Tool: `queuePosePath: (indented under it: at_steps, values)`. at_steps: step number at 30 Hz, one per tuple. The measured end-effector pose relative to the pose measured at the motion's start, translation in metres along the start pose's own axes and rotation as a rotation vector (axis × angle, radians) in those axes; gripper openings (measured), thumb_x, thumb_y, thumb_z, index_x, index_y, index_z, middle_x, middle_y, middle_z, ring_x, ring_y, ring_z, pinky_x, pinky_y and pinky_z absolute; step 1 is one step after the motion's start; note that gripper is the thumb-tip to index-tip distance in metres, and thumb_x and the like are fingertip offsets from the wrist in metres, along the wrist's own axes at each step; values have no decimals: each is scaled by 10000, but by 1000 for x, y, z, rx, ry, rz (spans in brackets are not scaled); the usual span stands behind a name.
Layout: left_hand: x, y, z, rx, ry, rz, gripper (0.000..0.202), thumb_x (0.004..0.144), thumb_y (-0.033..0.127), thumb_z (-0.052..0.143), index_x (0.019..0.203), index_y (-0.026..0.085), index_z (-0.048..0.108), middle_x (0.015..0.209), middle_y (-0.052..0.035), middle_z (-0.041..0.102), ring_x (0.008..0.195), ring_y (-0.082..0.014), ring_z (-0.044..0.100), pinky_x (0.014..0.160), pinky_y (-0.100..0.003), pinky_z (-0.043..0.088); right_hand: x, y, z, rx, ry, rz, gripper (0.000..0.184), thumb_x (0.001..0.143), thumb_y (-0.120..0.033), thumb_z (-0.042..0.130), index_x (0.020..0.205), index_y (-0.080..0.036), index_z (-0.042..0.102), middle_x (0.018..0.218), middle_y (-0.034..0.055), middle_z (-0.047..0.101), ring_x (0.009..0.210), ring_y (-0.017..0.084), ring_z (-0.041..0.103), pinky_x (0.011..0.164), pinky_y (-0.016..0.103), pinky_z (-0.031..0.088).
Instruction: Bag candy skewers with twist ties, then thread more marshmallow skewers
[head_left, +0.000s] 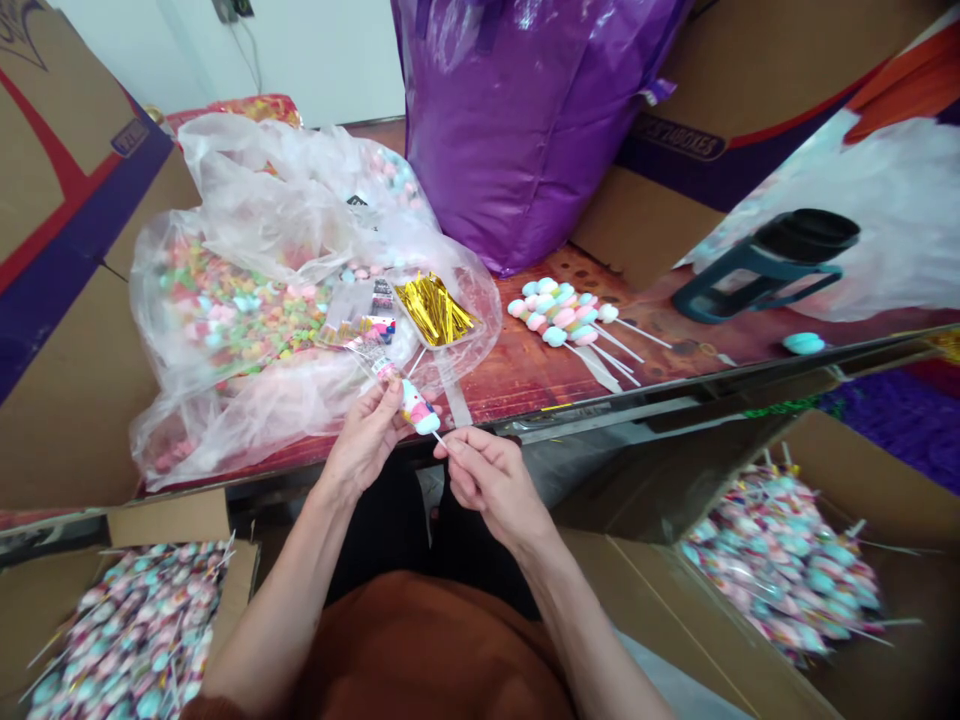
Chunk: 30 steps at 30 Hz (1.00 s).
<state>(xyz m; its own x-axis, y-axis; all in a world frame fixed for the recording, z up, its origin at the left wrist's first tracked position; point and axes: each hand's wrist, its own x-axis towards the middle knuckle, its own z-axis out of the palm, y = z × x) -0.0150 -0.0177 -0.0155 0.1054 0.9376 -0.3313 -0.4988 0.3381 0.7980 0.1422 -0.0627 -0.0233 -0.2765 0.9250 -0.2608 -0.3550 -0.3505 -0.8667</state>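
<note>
My left hand is closed around the upper part of a marshmallow skewer in a printed clear wrapper. The wrapper's top end reaches up past my thumb. My right hand pinches the white stick just below the pastel marshmallows, so the skewer slants down toward it. Behind my hands stands a small clear tray of gold twist ties. Flat printed wrappers lie beside it, on the large clear plastic bag. To the right, several bare marshmallow skewers rest in a pile on the red table.
A clear bag of small colourful candies covers the table's left. At the back stands a purple bag. On the right are a dark bottle and a loose blue marshmallow. Boxes of wrapped skewers flank me, left and right.
</note>
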Motion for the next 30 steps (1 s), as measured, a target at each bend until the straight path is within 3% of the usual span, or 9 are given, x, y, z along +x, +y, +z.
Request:
queuePosePath:
  at_steps: [3,7,10,15,18,23,30]
  values:
    - [2,1,0,-33,14,7,342,768,426,821,884,155,649,832,-55,764,786,-193,754,744,-289,595,0,1,5,223,-44,110,252,799,-386,749,775,-154,652,431,-118,374,345,10,183,369,179,142]
    - [2,1,1,-62,48,47,298,788,380,812,896,152,653,862,-61,768,813,-188,753,735,-271,588,1,5,9,253,4,107,274,771,-393,777,757,-150,649,434,-114,388,343,6,196,363,171,147]
    - [0,-3,4,-41,18,14,311,765,374,830,887,143,663,847,-65,766,773,-182,747,685,-253,578,7,10,11,134,58,19,270,811,-413,726,774,-159,640,441,-105,409,348,19,226,370,180,164]
    - [-4,-6,9,-32,-24,4,342,739,404,846,843,122,684,794,-63,757,729,-164,730,663,-236,570,14,16,18,-314,218,-246,325,913,-416,606,687,-189,551,520,-61,473,446,63,379,437,201,292]
    - [-5,-1,8,-45,9,14,323,758,399,834,864,131,688,829,-66,764,777,-182,746,757,-285,591,6,15,16,-408,204,-223,307,941,-417,569,737,-188,580,553,-51,513,466,71,422,463,203,330]
    - [-6,-3,10,-34,3,32,329,774,421,817,871,135,687,866,-78,764,859,-220,758,844,-351,591,-5,16,7,-248,111,-52,276,885,-416,634,753,-175,604,536,-55,537,397,51,372,398,188,256]
    - [-13,-14,19,-38,53,76,428,743,496,815,887,118,675,869,-107,756,843,-252,751,680,-319,600,6,28,18,-145,126,-132,291,912,-407,632,746,-170,595,522,-60,534,387,37,373,395,172,255]
